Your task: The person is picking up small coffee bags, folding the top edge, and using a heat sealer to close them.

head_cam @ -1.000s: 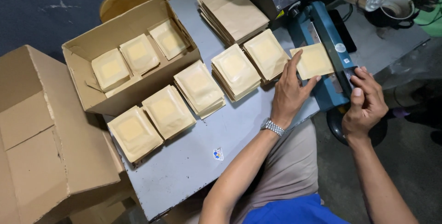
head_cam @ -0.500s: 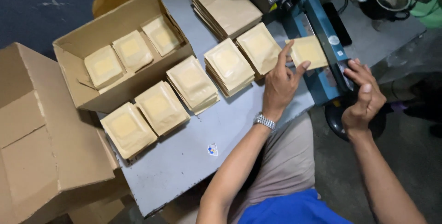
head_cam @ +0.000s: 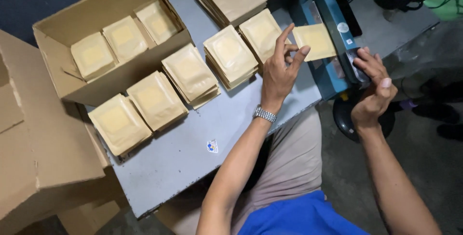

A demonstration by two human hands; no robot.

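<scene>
Now left hand (head_cam: 279, 73) grip pinching tan pouch (head_cam: 314, 41) edge, right hand (head_cam: 372, 86) pressing blue sealer (head_cam: 326, 32) handle

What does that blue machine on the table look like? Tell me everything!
The blue machine is a long, narrow sealer with a hinged bar on top, seemingly painted metal. It lies slantwise at the grey table's right edge. A round white sticker sits on its bar. The right hand presses its near end, and the left hand holds a tan pouch across it.
</scene>
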